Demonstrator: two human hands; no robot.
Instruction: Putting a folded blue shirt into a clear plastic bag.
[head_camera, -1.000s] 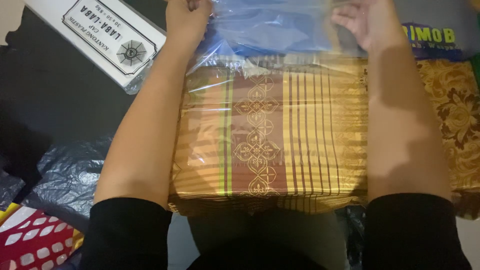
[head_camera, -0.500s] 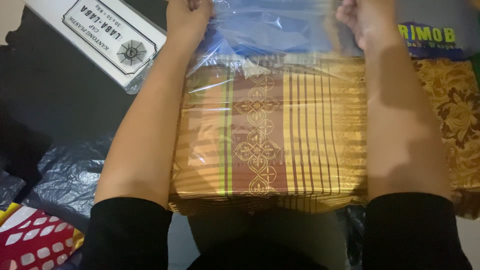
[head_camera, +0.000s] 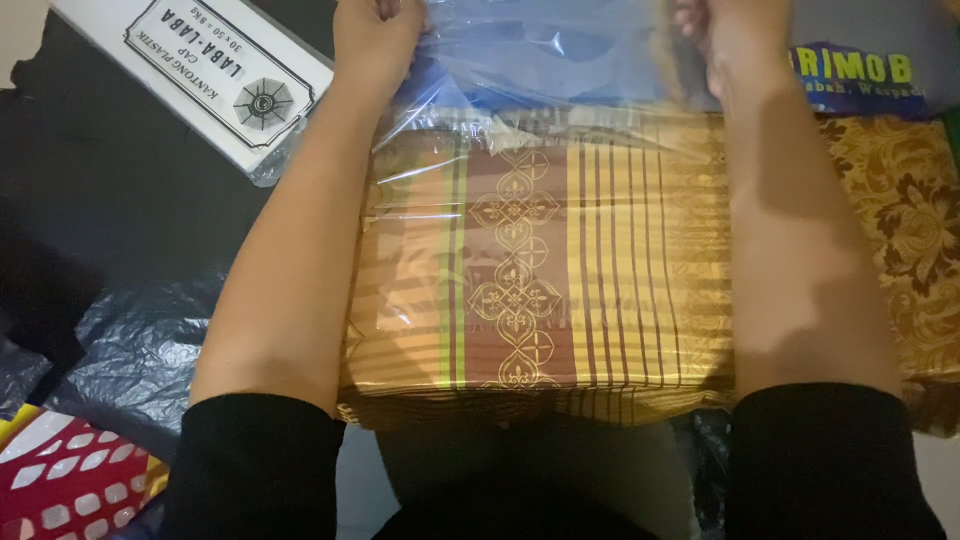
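A folded gold, orange and brown striped cloth (head_camera: 530, 270) with an ornamental band lies in front of me, inside a clear plastic bag (head_camera: 540, 70). The bag's open end reaches past the cloth at the top. My left hand (head_camera: 375, 35) grips the bag's far left edge. On the far right edge my right hand (head_camera: 730, 35) is closed on the plastic. Both forearms run along the sides of the cloth, in black sleeves.
A white flat pack with a printed label (head_camera: 200, 70) lies at the upper left on a black surface. Dark plastic bags (head_camera: 130, 350) sit at the left, a red patterned item (head_camera: 60, 480) at the lower left. Gold floral fabric (head_camera: 900, 240) lies at the right.
My right hand has gone from spread fingers to a closed grip on the bag's edge and shifted slightly up. The left hand and the cloth have stayed in place.
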